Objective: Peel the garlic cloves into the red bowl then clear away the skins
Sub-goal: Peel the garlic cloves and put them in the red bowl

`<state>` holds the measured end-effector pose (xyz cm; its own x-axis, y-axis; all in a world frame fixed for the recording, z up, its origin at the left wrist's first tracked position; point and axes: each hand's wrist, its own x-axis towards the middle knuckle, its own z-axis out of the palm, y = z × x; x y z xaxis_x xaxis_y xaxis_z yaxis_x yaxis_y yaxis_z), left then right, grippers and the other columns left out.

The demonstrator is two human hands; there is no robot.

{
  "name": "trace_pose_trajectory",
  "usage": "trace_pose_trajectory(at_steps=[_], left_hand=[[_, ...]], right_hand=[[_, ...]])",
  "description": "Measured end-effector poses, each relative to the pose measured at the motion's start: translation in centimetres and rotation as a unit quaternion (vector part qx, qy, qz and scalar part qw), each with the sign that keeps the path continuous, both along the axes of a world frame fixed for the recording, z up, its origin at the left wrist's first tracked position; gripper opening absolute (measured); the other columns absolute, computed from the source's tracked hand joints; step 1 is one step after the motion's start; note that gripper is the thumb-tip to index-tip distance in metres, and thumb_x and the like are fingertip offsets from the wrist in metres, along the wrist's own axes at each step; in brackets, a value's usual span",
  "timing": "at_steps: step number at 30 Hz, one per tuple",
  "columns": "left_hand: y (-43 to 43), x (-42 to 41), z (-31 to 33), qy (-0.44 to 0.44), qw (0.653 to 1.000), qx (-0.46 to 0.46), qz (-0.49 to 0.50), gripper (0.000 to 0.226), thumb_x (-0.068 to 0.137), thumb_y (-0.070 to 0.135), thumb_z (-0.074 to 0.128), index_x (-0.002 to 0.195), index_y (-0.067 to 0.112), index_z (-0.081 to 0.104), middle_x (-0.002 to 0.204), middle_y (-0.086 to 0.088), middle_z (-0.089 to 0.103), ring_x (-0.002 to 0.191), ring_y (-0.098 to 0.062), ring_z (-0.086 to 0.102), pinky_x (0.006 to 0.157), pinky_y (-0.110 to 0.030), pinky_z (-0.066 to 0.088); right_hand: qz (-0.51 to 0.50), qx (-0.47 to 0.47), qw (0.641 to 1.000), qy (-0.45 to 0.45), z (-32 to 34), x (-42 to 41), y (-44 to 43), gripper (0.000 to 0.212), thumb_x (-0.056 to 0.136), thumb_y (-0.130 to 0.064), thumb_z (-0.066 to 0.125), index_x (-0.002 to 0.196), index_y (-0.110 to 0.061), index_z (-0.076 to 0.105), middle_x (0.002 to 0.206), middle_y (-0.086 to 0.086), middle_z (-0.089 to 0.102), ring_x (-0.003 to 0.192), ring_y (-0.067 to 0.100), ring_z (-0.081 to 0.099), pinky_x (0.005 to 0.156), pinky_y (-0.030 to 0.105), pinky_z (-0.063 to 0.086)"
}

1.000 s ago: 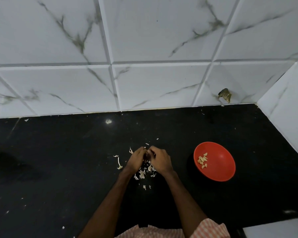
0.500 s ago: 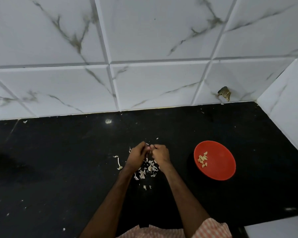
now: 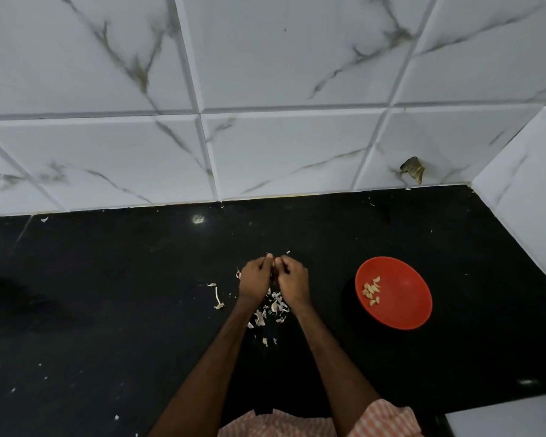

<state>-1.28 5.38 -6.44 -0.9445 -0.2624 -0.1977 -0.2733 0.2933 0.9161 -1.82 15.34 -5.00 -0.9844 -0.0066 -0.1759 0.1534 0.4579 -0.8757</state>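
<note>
A black table (image 3: 108, 310) is seen below a white tiled wall (image 3: 265, 146). On the table, a red bowl (image 3: 404, 307) is set to the right of the two hands, well apart from them. A few peeled garlic cloves (image 3: 372, 291) are seen inside the bowl, on its left side.

The left hand (image 3: 255, 280) and the right hand (image 3: 292, 282) are held close together above the middle of the table, fingertips touching. Both are curled shut around something small between them. It is judged to be a garlic clove, but it is hidden by the fingers, so its shape and the way it points cannot be told.

A small heap of skins (image 3: 273, 309) is spread on the table just under the wrists. One longer strip of skin (image 3: 217, 296) lies a little to the left.

The bowl is nearer to the right hand than to the left. So, when the clove is bare, it is likely to be carried rightward by that hand and dropped in. The skins are not yet cleared.
</note>
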Motion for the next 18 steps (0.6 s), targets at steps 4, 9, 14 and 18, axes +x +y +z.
trace_pose_trajectory(at_steps=[4, 9, 14, 18], left_hand=[[0.0, -0.8, -0.2, -0.040, 0.999, 0.017, 0.005, 0.051, 0.103, 0.029, 0.049, 0.054, 0.014, 0.051, 0.047, 0.004, 0.042, 0.046, -0.011, 0.037, 0.055, -0.030, 0.031], [-0.8, -0.4, -1.0, -0.079, 0.995, 0.053, -0.032, 0.050, 0.104, 0.030, 0.046, 0.059, 0.012, 0.059, 0.049, 0.003, 0.044, 0.049, -0.012, 0.037, 0.057, -0.032, 0.031], [-0.7, -0.4, 0.2, -0.044, 0.992, -0.084, -0.083, 0.051, 0.107, 0.035, 0.037, 0.063, 0.016, 0.056, 0.059, -0.001, 0.056, 0.058, -0.018, 0.053, 0.061, -0.035, 0.044], [-0.4, 0.6, 0.7, -0.022, 0.967, -0.208, -0.144, 0.046, 0.107, 0.042, 0.030, 0.080, 0.017, 0.058, 0.076, -0.003, 0.064, 0.074, -0.025, 0.064, 0.072, -0.040, 0.053]], right_hand=[[0.000, 0.068, 0.998, 0.001, 0.5, 0.4, 0.2, 0.033, 0.100, -0.019, 0.053, 0.068, -0.020, 0.052, 0.064, -0.007, 0.053, 0.060, 0.009, 0.049, 0.056, 0.033, 0.037], [0.042, 0.114, 0.992, -0.032, 1.3, 0.5, 0.4, 0.028, 0.104, -0.031, 0.047, 0.080, -0.020, 0.055, 0.077, -0.008, 0.058, 0.068, 0.005, 0.051, 0.065, 0.030, 0.036], [0.036, 0.129, 0.989, -0.066, 1.8, -0.3, 0.0, 0.032, 0.103, -0.028, 0.044, 0.081, -0.017, 0.065, 0.084, 0.002, 0.066, 0.078, 0.017, 0.058, 0.072, 0.032, 0.038], [-0.005, 0.007, 0.971, -0.239, 1.9, -1.5, 0.5, 0.033, 0.098, -0.019, 0.046, 0.068, -0.015, 0.059, 0.067, 0.002, 0.054, 0.057, 0.013, 0.047, 0.055, 0.028, 0.039]])
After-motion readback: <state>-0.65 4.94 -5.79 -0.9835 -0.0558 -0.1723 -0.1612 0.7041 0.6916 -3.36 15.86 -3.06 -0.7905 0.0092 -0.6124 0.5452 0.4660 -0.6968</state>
